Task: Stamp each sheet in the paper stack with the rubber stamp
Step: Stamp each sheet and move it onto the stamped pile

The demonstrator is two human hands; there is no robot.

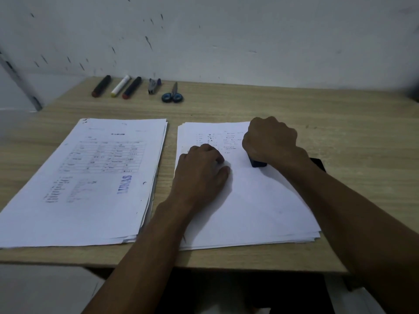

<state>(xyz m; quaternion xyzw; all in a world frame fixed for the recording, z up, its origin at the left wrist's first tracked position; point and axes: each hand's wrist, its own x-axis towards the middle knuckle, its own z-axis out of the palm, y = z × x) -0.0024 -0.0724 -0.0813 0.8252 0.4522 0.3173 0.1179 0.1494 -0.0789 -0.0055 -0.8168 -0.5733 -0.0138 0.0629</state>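
The wooden surface [249, 105] is carrying two piles: the stamped pile [90, 177] is lying at nine o'clock, its top sheet already bearing a blue "LUNAS" mark, and the paper stack [249, 200] still being worked is sitting at the centre, just beside it. The right hand [269, 139] is wrapping its grip tightly around the rubber stamp [257, 163] and seems to be pressing it onto the top sheet, toward two o'clock of that sheet. The left hand [201, 173] is resting on the same sheet at nine o'clock of the stamp, its grip loosely curled, holding nothing. A dark object [318, 164], perhaps the ink pad, is peeking out at three o'clock behind the right wrist.

Likely risks: if the stamp is rocking or sliding, the mark may be smearing; if the left hand is lifting early, the sheet may be shifting or clinging to the stamp; uneven pressure may be leaving a faint print.
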